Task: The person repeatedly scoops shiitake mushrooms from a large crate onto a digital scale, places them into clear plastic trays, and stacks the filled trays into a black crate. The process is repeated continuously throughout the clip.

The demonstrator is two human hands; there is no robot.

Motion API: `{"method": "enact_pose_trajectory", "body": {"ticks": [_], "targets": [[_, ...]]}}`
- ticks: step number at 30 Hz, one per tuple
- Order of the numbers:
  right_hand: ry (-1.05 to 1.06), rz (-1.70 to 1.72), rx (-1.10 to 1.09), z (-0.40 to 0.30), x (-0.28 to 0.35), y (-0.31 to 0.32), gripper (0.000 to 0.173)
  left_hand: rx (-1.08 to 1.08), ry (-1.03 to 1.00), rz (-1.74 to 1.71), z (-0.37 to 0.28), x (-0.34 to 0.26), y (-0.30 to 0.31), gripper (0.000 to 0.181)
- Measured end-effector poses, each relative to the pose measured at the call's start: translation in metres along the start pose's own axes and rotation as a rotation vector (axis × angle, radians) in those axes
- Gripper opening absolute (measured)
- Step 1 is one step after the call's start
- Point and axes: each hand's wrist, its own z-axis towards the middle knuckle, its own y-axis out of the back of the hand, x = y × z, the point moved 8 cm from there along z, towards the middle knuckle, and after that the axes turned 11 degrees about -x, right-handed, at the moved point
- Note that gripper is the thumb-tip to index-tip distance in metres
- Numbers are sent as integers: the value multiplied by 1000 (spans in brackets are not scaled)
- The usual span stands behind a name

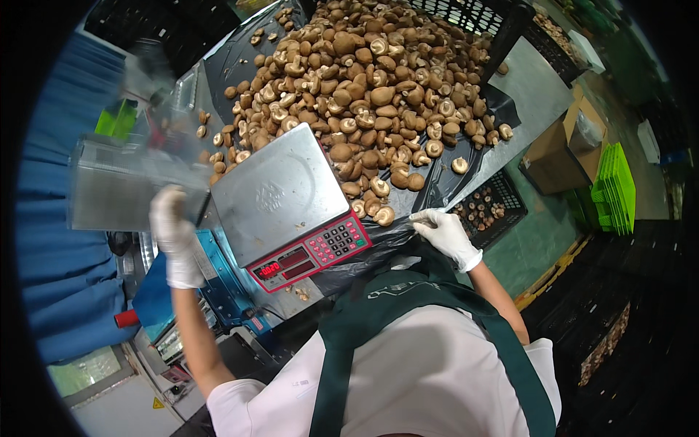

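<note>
My left hand [173, 229], in a white glove, is curled and blurred at the left of the scale. A smeared clear plastic tray [173, 136] extends upward from its fingers. Beside it stands a stack of clear plastic trays [104, 188]. The red electronic scale [281, 191] has a bare steel pan and a lit red display. My right hand [446, 235], also gloved, touches the black plastic sheet [401, 232] at the table's near edge with its fingertips; whether it pinches the sheet is unclear. Beyond the scale lies a large heap of shiitake mushrooms [371, 93].
A blue machine [224, 278] stands left of the scale, near a blue curtain [71, 273]. Black crates sit behind the heap. Below the table's right edge is a black crate [505, 191] with mushrooms. Farther right are a cardboard box [551, 158] and green plastic crates [614, 188].
</note>
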Motion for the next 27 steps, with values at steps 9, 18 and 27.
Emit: {"method": "enact_pose_trajectory", "body": {"ticks": [9,18,27], "targets": [[127,-398,4,78,-9,-67,35,609,241,219,-136,-63,-79,29],[-18,-405,142,58,-43,64,32,439,372,27,-97,-194,-119,39],[177,-502,-75,80,-42,134,34,602,481,31,-159,-256,-270,82]]}}
